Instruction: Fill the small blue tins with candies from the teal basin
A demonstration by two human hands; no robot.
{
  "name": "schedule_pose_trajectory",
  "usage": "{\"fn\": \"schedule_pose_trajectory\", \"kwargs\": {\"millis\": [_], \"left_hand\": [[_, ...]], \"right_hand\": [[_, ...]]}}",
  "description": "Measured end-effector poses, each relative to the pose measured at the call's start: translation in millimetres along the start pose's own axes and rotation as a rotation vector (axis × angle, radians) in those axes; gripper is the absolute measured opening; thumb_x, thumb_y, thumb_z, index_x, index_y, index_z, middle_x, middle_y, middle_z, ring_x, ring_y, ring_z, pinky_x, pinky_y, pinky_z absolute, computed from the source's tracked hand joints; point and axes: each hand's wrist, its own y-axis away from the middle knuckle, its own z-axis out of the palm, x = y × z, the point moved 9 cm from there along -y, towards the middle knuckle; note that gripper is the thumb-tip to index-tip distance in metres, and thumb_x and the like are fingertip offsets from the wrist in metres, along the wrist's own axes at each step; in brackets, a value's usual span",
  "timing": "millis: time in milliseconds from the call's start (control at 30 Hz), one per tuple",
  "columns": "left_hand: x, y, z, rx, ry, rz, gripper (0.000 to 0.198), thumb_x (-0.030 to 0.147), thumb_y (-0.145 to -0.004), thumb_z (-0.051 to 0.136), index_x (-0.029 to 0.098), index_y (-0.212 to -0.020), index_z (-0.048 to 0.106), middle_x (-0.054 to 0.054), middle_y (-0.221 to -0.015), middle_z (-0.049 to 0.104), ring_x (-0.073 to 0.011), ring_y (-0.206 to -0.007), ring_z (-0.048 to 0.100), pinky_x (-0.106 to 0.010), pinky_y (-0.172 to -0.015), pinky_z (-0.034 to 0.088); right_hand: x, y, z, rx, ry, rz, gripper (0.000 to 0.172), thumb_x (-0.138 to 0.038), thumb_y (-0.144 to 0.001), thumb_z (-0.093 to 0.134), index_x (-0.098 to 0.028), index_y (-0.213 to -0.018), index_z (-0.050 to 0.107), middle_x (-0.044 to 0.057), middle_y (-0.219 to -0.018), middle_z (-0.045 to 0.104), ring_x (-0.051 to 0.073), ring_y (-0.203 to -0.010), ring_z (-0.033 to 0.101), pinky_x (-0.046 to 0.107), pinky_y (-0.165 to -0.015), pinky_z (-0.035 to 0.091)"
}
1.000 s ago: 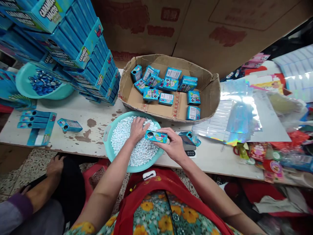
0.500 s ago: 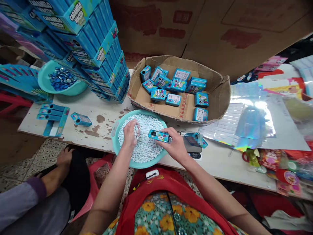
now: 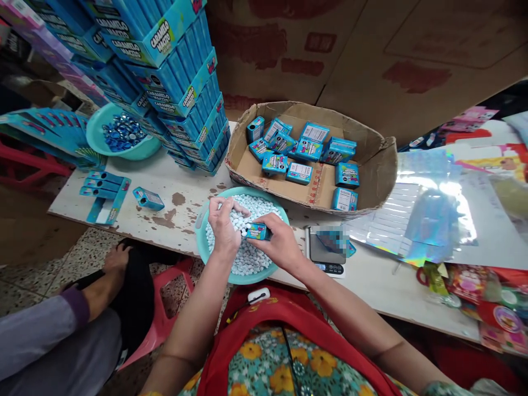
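Gripping the small blue box by its long sides over the teal basin at six o'clock on the worktop, the right hand holds what looks like light, crushable card, while the left hand, at its nine o'clock, curls shut around small, likely slippery pellets.

both hands meet over the candy basin — right grips a small box.

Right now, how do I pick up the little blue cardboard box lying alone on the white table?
Come down from above and pinch the small blue cardboard box across its two long sides. It lies flat on the worn white table, with bare tabletop around it, so nothing blocks you.
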Motion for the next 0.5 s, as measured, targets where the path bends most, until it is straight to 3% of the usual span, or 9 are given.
{"fn": "schedule_pose_trajectory", "kwargs": {"millis": [100, 267, 500], "left_hand": [[-1.2, -0.9, 0.5, 0.013, -0.016, -0.015, 0.024, 0.031, -0.076, 0.062, 0.021, -0.089, 0.045, 0.005, -0.06, 0.052, -0.0107, -0.054, 0.055, -0.024, -0.055, 0.048], [-0.2, 0.4, 3.2, 0.015, -0.079, -0.005, 0.024, 0.035, -0.076, 0.065, 0.016, -0.073, 0.05, 0.003, -0.062, 0.049, -0.0077, -0.052, 0.05, -0.022, -0.053, 0.048], [-0.3, -3.2, 1.8, 0.078, -0.103, 0.051, 0.029, 0.041, -0.077, 0.065, 0.016, -0.072, 0.052, 0.004, -0.058, 0.045, -0.007, -0.05, 0.046, -0.02, -0.049, 0.044]], "right_hand": [[1.6, 0.3, -2.4, 0.022, -0.028, -0.001, 0.03, -0.025, -0.069, 0.074, -0.021, -0.096, 0.062, 0.005, -0.092, 0.062, 0.021, -0.088, 0.058, 0.033, -0.078, 0.047], [3.0, -0.1, -4.7, 0.035, -0.037, 0.003, 0.029, -0.023, -0.068, 0.075, -0.021, -0.094, 0.062, 0.004, -0.089, 0.061, 0.021, -0.084, 0.058, 0.032, -0.075, 0.047], [1.3, -2.5, -7.2, 0.064, -0.07, -0.024, 0.03, -0.021, -0.068, 0.074, -0.021, -0.094, 0.061, 0.003, -0.089, 0.06, 0.02, -0.087, 0.057, 0.032, -0.077, 0.046]]}}
